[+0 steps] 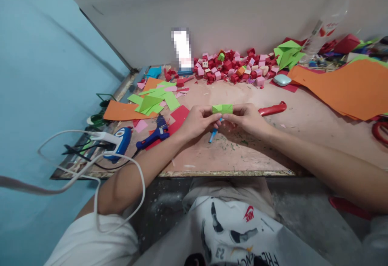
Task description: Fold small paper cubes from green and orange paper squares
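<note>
The folded green paper (222, 109) is held between the left hand (198, 119) and the right hand (250, 117), above the middle of the tabletop (194, 159). Its left end is pinched by the left thumb and fingers, its right end by the right; neither hand is nearer. Its long axis is stretched from hand to hand, roughly parallel to the tabletop's near edge. A blue stick-like tool (213, 135) is seen just below the hands, toward that edge; whether it is gripped cannot be told. On the white shirt (169, 233), "NIKE" and "23" can be read, with "FRE" partly lost in folds. The red bottle label (329, 27), near the tabletop's far right corner, cannot be read.
</note>
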### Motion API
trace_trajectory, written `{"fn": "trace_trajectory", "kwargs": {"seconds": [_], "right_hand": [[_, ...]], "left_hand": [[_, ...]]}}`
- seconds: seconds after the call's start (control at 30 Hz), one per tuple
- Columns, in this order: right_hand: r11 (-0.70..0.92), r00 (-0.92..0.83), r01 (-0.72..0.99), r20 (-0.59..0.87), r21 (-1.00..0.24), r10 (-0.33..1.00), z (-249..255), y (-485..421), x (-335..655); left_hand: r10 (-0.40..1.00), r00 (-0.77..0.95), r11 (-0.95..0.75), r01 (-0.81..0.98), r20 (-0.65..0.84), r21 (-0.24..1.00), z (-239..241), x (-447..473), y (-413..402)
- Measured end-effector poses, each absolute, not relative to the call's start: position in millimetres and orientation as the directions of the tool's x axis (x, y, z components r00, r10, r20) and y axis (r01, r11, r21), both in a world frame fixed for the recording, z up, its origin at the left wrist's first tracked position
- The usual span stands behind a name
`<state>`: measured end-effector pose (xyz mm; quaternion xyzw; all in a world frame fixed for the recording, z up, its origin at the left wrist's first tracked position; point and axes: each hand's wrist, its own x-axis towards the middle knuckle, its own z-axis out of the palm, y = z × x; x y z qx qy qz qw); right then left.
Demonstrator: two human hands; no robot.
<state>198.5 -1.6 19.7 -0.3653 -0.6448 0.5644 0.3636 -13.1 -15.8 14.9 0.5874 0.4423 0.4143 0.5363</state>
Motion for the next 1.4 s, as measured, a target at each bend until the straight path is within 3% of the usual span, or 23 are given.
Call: {"fn": "trace_trajectory", "kwargs": {"seconds": [0.37, 0.97, 1.4], "right_hand": [[-0.006, -0.522, 0.035, -0.024, -0.999, 0.853, 20.3, 2.1, 202.1], [0.008, -0.497, 0.035, -0.010, -0.999, 0.868, 14.3, 2.1, 201.4], [0.088, -0.488, 0.085, 0.036, -0.992, 0.872, 14.4, -1.0, 199.3]], "left_hand": [[0.941, 0.337, 0.031, -0.003, -0.028, 1.000, 11.4, -16.8, -12.7], [0.979, 0.202, -0.046, 0.122, 0.020, 0.991, 20.4, -14.4, -20.3], [0.955, 0.293, -0.066, 0.091, 0.037, 0.994, 14.0, -13.6, -15.6]]}}
